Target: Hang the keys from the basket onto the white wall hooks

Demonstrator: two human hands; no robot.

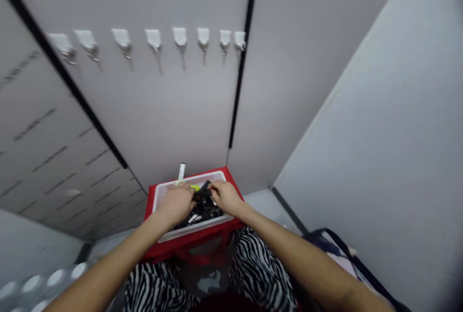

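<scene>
A clear plastic bin point(158, 192) rests on a red stool point(191, 244) in front of me, filled with several dark small items. Both hands reach into it. My left hand point(176, 202) is curled over the bin's left half, fingers closed near a yellow-green piece point(196, 187). My right hand point(225, 196) pinches a black strap-like item point(204, 188) at the bin's far middle. A white tube-shaped object point(181, 171) stands behind the bin's far rim.
A grey wall carries a row of several white hooks point(154, 38). A grey panel point(379, 148) closes the right side. My zebra-striped trousers point(260, 273) fill the bottom, a dark-edged bag point(340, 254) at the lower right, round white lids point(32, 285) at the lower left.
</scene>
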